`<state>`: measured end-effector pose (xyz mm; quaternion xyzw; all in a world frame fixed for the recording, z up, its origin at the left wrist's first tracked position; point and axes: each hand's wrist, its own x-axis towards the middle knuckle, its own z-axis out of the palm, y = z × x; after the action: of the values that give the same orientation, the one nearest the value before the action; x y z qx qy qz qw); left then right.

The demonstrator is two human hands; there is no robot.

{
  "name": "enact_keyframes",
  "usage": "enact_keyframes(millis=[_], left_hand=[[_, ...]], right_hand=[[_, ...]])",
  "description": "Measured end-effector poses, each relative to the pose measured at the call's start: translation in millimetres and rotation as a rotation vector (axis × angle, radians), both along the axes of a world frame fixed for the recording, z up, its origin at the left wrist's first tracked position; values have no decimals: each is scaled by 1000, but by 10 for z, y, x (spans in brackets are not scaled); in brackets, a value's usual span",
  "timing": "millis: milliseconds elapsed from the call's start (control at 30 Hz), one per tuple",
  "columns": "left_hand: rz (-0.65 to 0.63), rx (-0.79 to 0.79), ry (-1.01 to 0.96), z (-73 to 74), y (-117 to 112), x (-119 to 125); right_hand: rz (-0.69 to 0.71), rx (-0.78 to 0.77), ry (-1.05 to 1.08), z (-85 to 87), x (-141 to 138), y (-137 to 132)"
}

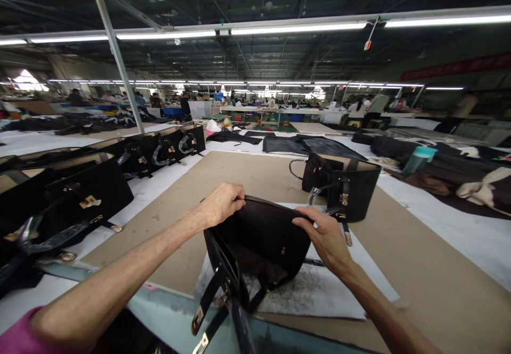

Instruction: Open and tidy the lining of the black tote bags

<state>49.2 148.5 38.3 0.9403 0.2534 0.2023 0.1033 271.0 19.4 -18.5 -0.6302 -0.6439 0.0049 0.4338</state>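
Note:
A black handbag (263,237) stands tilted on a smudged white sheet (315,293) in front of me, its mouth towards me. My left hand (225,203) pinches the left part of its top rim. Farther right along that same rim, my right hand (323,234) grips the edge between thumb and fingers. Straps with gold-coloured metal ends (202,319) hang from the near side of the bag, over the table edge. A small zip pull shows on the inner wall. Part of the bag's base is in shadow.
Two black handbags (363,189) stand beyond my right hand on the brown board (171,221). Several more handbags (91,189) line the left side. Dark fabric pieces (295,145) lie farther back. A teal-lidded cup (419,161) is at the right, and a post (120,64) rises at left.

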Motion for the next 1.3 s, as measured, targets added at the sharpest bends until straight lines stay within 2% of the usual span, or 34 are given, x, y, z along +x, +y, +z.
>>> enact_keyframes(millis=[400, 500, 667, 800, 933, 1133, 1300], left_hand=[[53, -3, 9, -6, -58, -4], [67, 3, 12, 6, -79, 4], [94, 14, 12, 6, -91, 23], [113, 32, 25, 0, -94, 34], [113, 22, 28, 6, -104, 29], [94, 9, -5, -6, -77, 17], [92, -2, -21, -20, -68, 12]], right_hand=[[-24, 17, -60, -19, 9, 35], [-65, 16, -209, -38, -8, 24], [-227, 76, -655, -70, -80, -41], [-312, 87, -790, -113, -134, -60], [-286, 46, -641, -121, -145, -17], [-81, -29, -188, -26, -57, 46], [-42, -51, -67, 44, -50, 27]])
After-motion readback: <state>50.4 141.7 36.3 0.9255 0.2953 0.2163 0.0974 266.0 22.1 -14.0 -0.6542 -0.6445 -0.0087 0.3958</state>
